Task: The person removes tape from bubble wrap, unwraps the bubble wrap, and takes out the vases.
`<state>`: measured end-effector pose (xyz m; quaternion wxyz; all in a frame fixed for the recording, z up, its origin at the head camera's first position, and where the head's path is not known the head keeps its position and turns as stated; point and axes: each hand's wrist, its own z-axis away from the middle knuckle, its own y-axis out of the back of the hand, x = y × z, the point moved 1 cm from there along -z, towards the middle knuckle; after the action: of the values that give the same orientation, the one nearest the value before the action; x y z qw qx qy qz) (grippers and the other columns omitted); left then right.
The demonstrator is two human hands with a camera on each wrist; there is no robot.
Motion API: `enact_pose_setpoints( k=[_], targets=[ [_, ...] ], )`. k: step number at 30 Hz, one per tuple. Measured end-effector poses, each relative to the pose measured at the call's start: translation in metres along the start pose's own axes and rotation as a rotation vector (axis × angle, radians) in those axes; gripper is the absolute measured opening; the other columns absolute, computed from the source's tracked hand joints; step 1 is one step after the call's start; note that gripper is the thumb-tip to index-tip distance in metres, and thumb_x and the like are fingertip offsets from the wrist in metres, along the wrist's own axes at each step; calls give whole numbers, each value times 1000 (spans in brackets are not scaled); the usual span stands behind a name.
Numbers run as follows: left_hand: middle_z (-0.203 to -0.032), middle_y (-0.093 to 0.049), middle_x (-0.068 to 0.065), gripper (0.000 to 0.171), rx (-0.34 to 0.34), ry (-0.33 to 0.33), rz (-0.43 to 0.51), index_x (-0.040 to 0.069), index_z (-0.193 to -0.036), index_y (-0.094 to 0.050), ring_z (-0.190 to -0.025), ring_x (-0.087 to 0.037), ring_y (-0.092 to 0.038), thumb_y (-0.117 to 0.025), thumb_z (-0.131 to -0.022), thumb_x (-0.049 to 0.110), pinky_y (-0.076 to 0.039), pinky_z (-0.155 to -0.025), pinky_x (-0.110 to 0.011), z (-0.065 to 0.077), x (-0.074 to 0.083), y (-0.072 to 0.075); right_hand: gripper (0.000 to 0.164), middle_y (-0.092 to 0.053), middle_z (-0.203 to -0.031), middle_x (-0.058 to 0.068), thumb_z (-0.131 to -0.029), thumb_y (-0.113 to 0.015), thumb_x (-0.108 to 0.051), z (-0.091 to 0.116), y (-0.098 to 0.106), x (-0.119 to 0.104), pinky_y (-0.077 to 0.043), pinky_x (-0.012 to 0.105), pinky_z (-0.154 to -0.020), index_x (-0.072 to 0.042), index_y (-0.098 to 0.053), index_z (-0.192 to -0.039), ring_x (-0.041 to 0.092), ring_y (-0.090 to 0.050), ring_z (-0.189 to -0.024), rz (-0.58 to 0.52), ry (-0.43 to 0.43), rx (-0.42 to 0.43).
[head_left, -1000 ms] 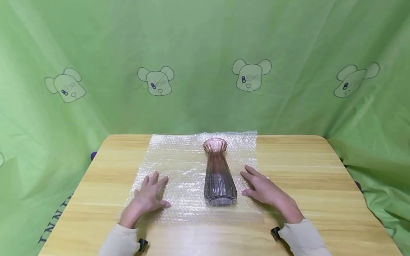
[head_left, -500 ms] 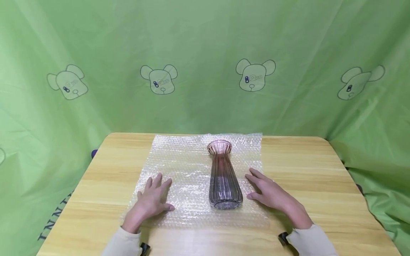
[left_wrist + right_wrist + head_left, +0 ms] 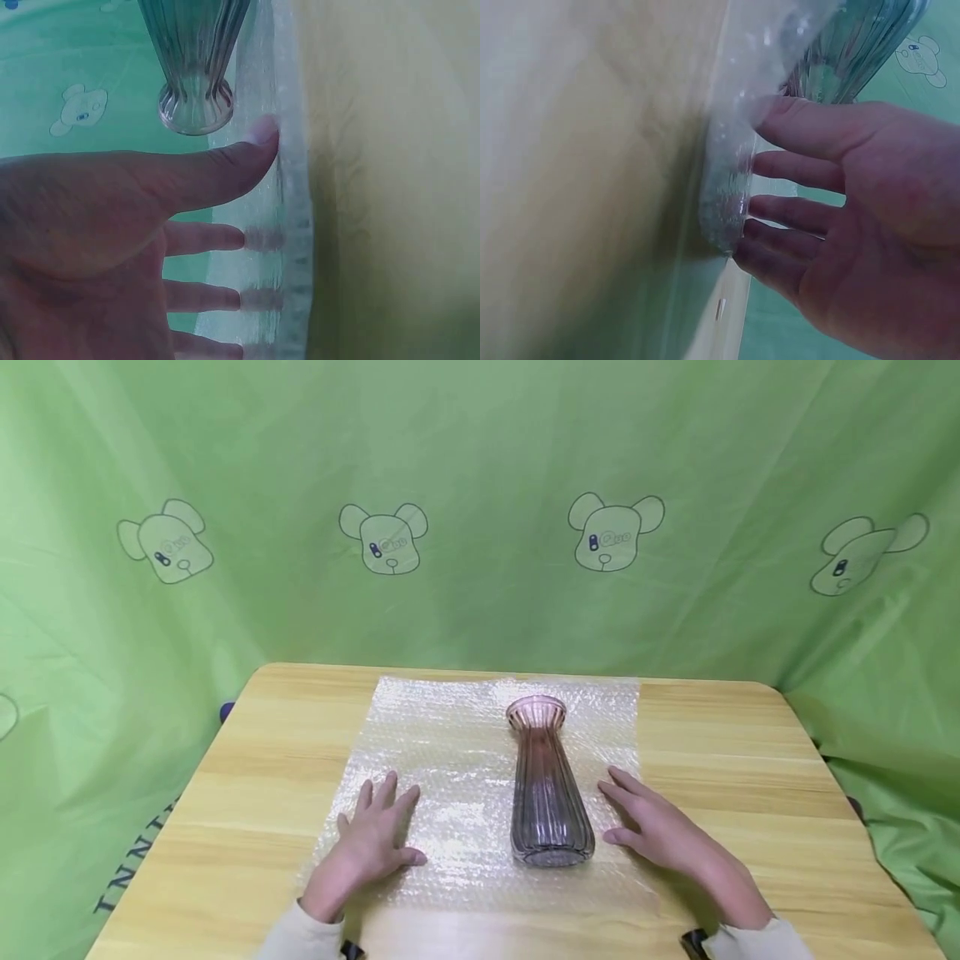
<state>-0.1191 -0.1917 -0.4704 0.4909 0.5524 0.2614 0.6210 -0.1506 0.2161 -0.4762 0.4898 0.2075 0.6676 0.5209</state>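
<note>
A ribbed glass vase (image 3: 551, 802), pinkish at its flared mouth and grey toward the base, lies on its side on a sheet of bubble wrap (image 3: 450, 752). Its mouth points to the far edge of the table. On the left part of the sheet, my left hand (image 3: 367, 843) rests with fingers spread and straight; the left wrist view shows the fingertips (image 3: 225, 237) touching the wrap. My right hand (image 3: 663, 831) sits just right of the vase, apart from it, its extended fingertips touching the sheet's right side. Neither hand holds anything.
The sheet lies on a light wooden table (image 3: 750, 777) with rounded far corners. A green curtain (image 3: 480, 443) printed with bear heads hangs behind the table and along both sides.
The whole scene has shifted slightly right and down in the head view. Both hands, the vase and the bubble wrap keep about the same places relative to each other.
</note>
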Motion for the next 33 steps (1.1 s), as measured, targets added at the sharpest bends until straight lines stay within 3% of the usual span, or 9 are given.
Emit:
enact_pose_setpoints(
  k=[8, 15, 19, 23, 28, 33],
  targets=[
    [-167, -19, -23, 97, -10, -30, -34, 15, -156, -43, -147, -58, -17, -87, -74, 43, -25, -97, -89, 3, 12, -3, 73, -35, -156, 34, -86, -83, -24, 18, 4, 4, -40, 64, -108, 9, -52, -143, 53, -44, -135, 10, -4, 18],
    [-165, -22, -25, 96, 0, -39, -55, 15, -154, -45, -145, -61, -19, -87, -73, 43, -29, -94, -89, 6, 14, -3, 64, -38, -153, 36, -87, -80, -12, 13, 15, 1, -40, 63, -108, 11, -53, -141, 54, -46, -134, -4, 21, -24],
    [-165, -22, -26, 95, 0, -51, -66, 14, -154, -44, -144, -62, -20, -86, -74, 44, -30, -92, -90, 5, 11, -4, 60, -45, -148, 36, -92, -75, -12, -1, 38, -6, -38, 66, -109, 11, -52, -142, 56, -46, -132, -24, 7, -17],
    [-164, -23, -27, 95, 7, -45, -82, 14, -153, -45, -143, -62, -21, -86, -73, 44, -31, -91, -90, 4, 7, -4, 58, -53, -142, 32, -99, -69, -20, -25, 55, -19, -48, 62, -104, 9, -49, -144, 50, -57, -124, -131, -18, 8],
    [-163, -24, -28, 94, 8, -38, -86, 14, -152, -46, -142, -63, -22, -87, -72, 43, -31, -91, -90, 1, 4, 0, 62, -63, -129, 30, -103, -64, -32, -60, 49, -35, -60, 50, -90, 9, -45, -146, 42, -68, -109, -329, -139, -34],
    [-163, -24, -28, 95, -4, -26, -86, 15, -152, -45, -142, -63, -22, -87, -72, 44, -32, -90, -90, -1, 1, 3, 94, -66, -123, 28, -98, -57, -62, -88, 33, -48, -61, 49, -84, 7, -28, -156, 35, -71, -99, -329, -329, -148]
  ],
)
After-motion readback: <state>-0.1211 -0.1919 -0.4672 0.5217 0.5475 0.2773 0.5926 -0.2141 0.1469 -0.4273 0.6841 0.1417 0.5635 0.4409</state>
